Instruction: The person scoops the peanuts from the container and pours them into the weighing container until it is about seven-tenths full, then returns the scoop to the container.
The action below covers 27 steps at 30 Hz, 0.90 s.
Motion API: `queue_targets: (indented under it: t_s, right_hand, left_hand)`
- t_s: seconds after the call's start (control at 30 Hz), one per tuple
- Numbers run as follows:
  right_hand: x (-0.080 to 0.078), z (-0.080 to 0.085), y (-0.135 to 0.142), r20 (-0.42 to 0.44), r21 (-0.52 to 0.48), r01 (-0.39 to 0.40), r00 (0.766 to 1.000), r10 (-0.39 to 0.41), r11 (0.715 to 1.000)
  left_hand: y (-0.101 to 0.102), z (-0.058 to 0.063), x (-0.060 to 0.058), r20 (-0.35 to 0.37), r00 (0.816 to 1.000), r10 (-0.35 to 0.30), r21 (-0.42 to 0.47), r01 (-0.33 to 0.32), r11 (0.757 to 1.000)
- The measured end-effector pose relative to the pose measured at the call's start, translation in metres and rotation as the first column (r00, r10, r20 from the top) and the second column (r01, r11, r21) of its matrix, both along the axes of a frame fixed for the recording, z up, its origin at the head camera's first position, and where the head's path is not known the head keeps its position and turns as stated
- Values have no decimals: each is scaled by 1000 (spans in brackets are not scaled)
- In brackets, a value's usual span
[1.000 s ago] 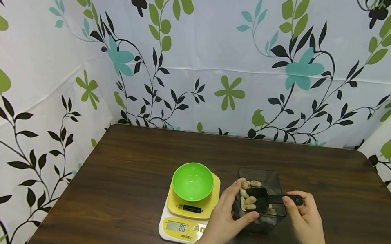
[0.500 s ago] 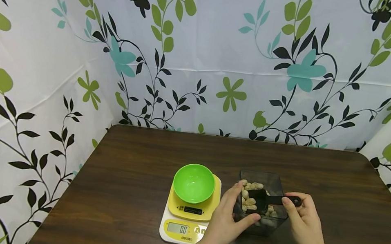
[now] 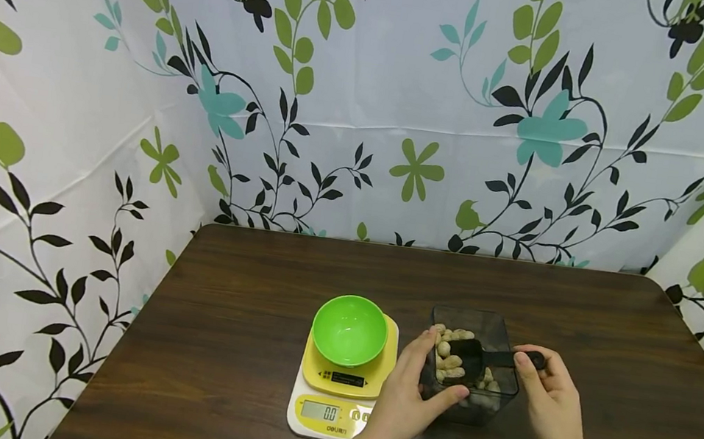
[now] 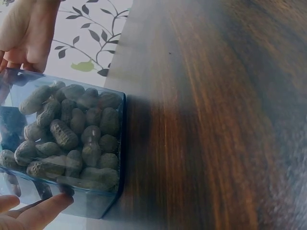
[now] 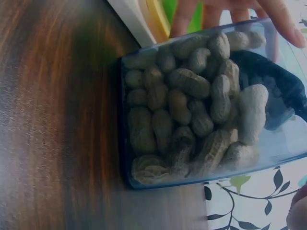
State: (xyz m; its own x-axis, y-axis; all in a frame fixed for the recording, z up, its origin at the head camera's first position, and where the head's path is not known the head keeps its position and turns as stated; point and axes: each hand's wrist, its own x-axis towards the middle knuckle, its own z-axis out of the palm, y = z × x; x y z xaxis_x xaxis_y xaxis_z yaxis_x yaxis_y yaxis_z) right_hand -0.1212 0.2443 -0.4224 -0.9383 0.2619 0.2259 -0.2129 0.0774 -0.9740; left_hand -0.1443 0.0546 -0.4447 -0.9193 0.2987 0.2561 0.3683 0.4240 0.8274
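Note:
A clear, dark-tinted square container (image 3: pixel 474 406) stands on the table with unshelled peanuts (image 4: pixel 64 134) inside, heaped in its lower part. My left hand (image 3: pixel 406 390) grips it at the near left corner, thumb along the front rim and fingers on the left side. In my right hand (image 3: pixel 548 401) is the handle of a black scoop (image 3: pixel 470 357), pinched between thumb and fingers at the right rim. The scoop's bowl lies inside the container among the peanuts. Through the clear wall in the right wrist view, the dark scoop (image 5: pixel 268 86) shows beside the peanuts.
Left of the container stands a yellow and white kitchen scale (image 3: pixel 331 402) reading 0.0. A green bowl (image 3: pixel 349 330) with nothing in it sits on its platform. The brown wooden table (image 3: pixel 210 334) ends at a leaf-patterned curtain (image 3: pixel 354 101) behind.
The scoop has shifted slightly within the container, its bowl tilting among the peanuts. My left hand keeps its grip on the container. The head view has shifted a little.

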Motion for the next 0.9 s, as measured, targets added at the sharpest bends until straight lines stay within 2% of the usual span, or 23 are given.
queue_targets:
  t_s: [0.1,0.33,0.57,0.83,0.9]
  right_hand:
    - [1,-1,-1,21,-18,22,1000,-22,1000]
    - [2,-1,-2,30,-190,23,999,-17,981]
    - [4,-2,-3,-70,-333,-14,997,-10,943]
    - [3,-4,-6,-78,-419,37,994,-76,907]
    - [3,-4,-6,-78,-415,35,994,-74,909]
  left_hand:
    - [0,0,0,9,1000,-1,3,1,1000]
    - [-1,1,1,19,1000,-1,0,1,1000]
    - [-1,0,1,20,1000,-7,1,7,1000]
    - [-1,1,0,23,1000,-14,5,14,1000]
    - [-1,1,0,24,1000,-15,7,15,1000]
